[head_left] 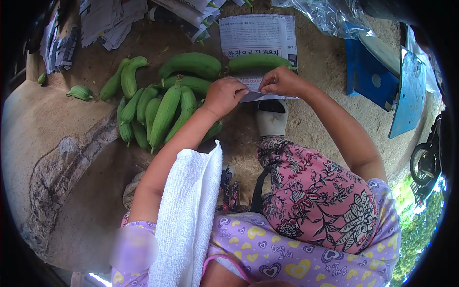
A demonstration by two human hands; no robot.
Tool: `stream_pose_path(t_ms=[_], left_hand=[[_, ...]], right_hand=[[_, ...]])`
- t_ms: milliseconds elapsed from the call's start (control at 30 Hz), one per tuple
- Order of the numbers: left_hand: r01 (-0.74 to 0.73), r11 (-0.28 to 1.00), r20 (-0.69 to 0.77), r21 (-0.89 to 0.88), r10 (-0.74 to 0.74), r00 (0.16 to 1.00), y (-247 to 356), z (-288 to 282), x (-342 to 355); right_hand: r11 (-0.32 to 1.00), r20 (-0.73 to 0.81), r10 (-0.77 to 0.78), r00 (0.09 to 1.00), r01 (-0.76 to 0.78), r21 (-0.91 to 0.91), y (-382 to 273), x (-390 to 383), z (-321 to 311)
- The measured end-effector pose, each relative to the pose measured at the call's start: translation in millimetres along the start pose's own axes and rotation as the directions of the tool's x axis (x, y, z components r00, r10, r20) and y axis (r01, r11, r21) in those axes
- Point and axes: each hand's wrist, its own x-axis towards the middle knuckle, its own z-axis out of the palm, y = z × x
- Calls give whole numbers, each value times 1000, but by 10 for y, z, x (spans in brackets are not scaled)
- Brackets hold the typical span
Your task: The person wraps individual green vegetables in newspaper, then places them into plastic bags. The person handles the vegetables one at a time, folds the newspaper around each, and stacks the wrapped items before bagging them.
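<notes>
Earthen floor (322, 62): brown and rough, carrying the newspaper sheet (258, 34) and most things around it.
Patterned leg (315, 191): pink floral cloth, on the near side of the sheet.
Gourd pile (164, 117): many green, ridged gourds heaped left of the sheet, crowding that side; the left forearm passes in front of part of it.
Blue scale (370, 76): well to the right of the sheet, with a pale pan on top and a flat blue panel (408, 93) beyond it.
White towel (189, 191): nearer the person than the sheet and to its left, lying along the left arm.
Clear plastic (325, 18): crumpled, beyond the sheet to its right.
Paper stack (112, 21): far left of the sheet, on its far side.
Single gourd (260, 61): lying crosswise on the sheet.
Pale shoe (272, 123): just beside the sheet's near edge, taking up the space there.
Left hand (227, 95): thumb and fingers pinched on the sheet's near edge.
Right hand (282, 82): pinched likewise on that edge, further right, near the single gourd.
</notes>
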Motion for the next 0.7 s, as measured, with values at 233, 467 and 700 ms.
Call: stream_pose_path(t_ms=[233,467,700], left_hand=[[3,1000,2,3,-3,1000,9,-10,-11],[7,1000,16,-11,-7,1000,21,-29,-4],[9,1000,10,-12,-9,1000,30,-26,-12]], right_hand=[[1000,1,-18,1000,18,14,42,15,18],[999,-1,-21,1000,21,25,107,32,18],[999,-17,-40,999,41,10,104,18,21]])
